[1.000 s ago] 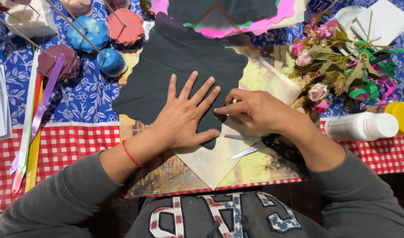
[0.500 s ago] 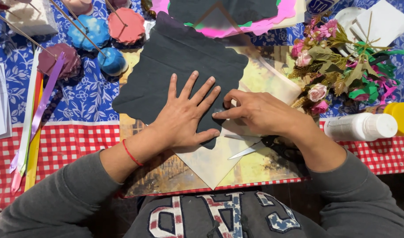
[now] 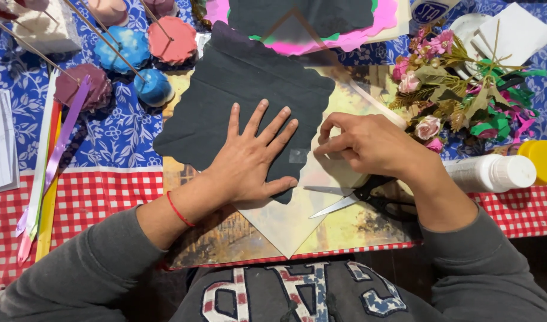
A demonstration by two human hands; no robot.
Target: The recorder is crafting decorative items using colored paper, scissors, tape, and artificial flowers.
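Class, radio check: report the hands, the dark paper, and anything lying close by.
Left hand flat, fingers spread, on the dark paper sheet. Right hand pinching at the sheet's right edge by a clear tape piece. Scissors open, just under the right wrist.

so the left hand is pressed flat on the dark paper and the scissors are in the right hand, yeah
Not quite. The left hand does lie flat with fingers spread on the dark paper, but the right hand holds no scissors. The scissors lie on the table just below that hand, blades pointing left, while its fingertips press at the edge of the paper. The head view shows it.
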